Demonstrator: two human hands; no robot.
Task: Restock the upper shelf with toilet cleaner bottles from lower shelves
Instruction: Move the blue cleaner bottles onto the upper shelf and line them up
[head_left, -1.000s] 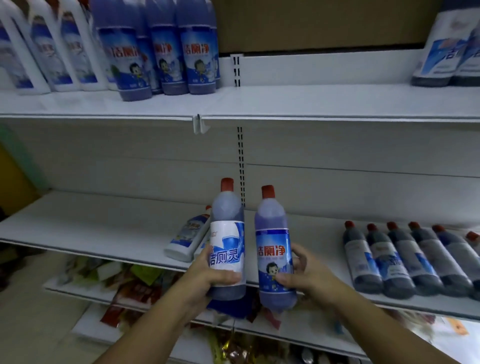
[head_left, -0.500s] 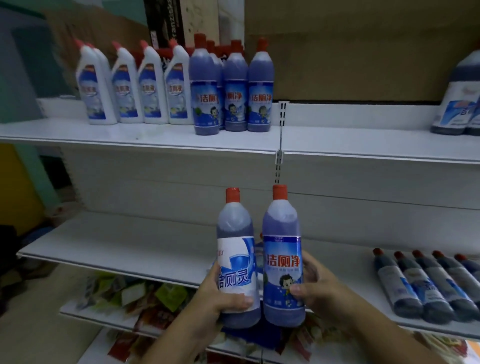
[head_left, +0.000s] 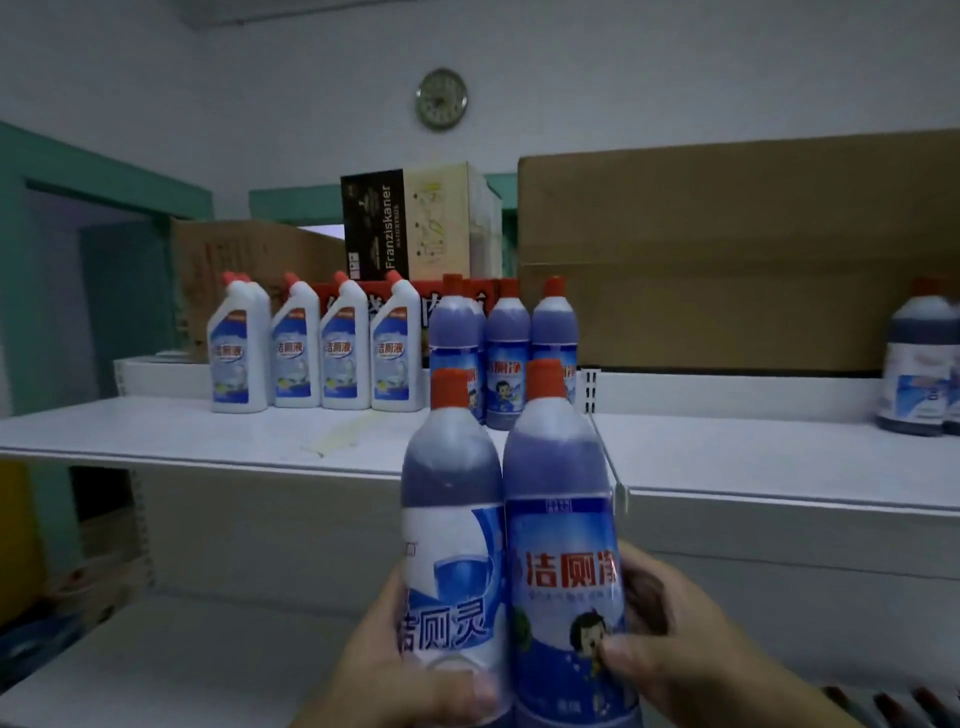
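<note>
The left hand (head_left: 400, 670) grips a purple bottle with a white-and-blue label (head_left: 451, 551), thumb across its lower front. The right hand (head_left: 675, 644) grips a second purple bottle with a blue label (head_left: 563, 561), fingers curled round its side. Both bottles stand upright, long axes vertical, red caps pointing up, their sides touching between the hands. Above and beyond the hands lies the upper shelf (head_left: 208, 441), where a row of white bottles (head_left: 317, 353) and a cluster of purple bottles (head_left: 506, 358) stand upright, caps up.
</note>
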